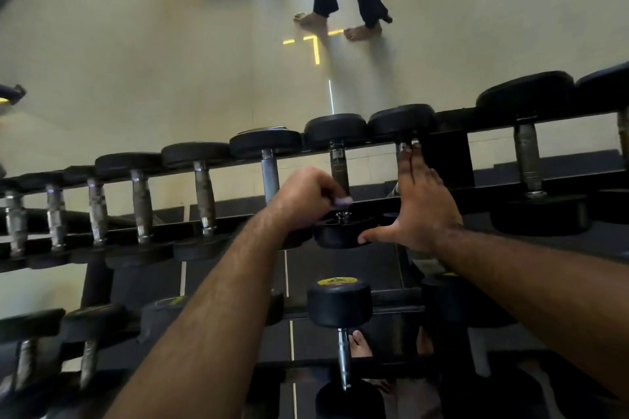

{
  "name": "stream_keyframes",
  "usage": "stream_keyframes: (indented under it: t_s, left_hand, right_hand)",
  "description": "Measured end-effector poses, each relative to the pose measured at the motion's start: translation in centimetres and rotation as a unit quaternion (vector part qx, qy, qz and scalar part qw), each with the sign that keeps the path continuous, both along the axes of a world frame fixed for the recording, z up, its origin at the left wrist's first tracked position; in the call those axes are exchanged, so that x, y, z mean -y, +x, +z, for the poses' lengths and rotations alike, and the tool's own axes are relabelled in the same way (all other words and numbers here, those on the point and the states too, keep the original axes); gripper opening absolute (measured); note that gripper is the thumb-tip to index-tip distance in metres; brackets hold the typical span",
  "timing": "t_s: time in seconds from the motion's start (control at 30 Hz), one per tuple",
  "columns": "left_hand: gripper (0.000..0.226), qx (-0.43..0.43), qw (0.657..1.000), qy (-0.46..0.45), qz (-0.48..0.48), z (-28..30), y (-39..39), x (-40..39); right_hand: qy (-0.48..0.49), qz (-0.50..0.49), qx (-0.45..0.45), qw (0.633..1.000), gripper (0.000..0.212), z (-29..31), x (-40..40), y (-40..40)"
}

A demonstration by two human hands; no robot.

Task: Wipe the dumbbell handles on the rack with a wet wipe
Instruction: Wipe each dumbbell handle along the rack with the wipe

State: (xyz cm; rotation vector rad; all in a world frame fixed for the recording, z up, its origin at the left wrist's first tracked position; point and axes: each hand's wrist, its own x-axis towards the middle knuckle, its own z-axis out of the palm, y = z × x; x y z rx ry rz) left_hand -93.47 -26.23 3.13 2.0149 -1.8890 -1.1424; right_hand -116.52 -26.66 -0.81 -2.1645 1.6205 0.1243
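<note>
**Black dumbbells, pale wipe in my left hand**

Black rubber dumbbells line the upper rail of the rack, their metal handles pointing toward me. My left hand is curled over a small pale wipe, pinching it beside the handle of one dumbbell near the middle. My right hand lies flat with its fingers straight, resting along the next handle to the right, thumb spread toward the near weight. More dumbbells sit on the lower rail. Another person's bare feet stand on the pale floor beyond.
</note>
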Motion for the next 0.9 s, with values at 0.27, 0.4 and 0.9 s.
stream_keyframes:
  t_s: [0.27,0.4,0.9]
  left_hand:
    - [0.013,0.065,0.992,0.109,-0.006,0.7,-1.1,-1.4]
    - [0.005,-0.003,0.994,0.053,0.094,1.5,-0.1,-0.4]
    - [0.018,-0.151,0.929,-0.122,0.315,4.9,1.3,-4.1]
  right_hand:
    - [-0.004,0.009,-0.013,1.0,0.183,-0.2,0.1,0.0]
    - [-0.011,-0.003,-0.016,1.0,0.186,-0.6,0.3,0.2]
    - [-0.017,0.194,-0.026,0.98,0.149,3.5,-2.5,2.9]
